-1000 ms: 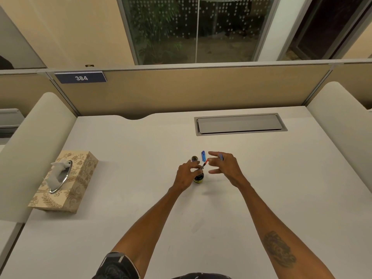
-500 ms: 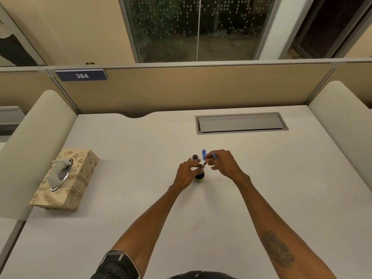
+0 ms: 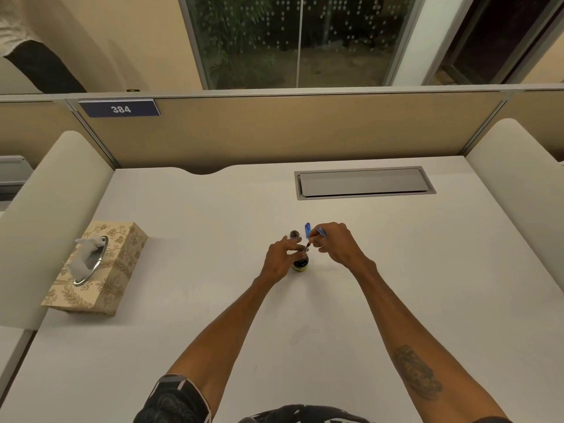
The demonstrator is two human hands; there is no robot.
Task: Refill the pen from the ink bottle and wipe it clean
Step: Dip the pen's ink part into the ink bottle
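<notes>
Sitting behind the ink bottle (image 3: 300, 264) is its cap (image 3: 294, 234), tissue box (image 3: 100, 270) well left.

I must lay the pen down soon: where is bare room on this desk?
Bare desk lies right of the right hand, below the cable hatch, and between tissue box and left hand. It is crowded around the ink bottle, lid and blue cap.
</notes>
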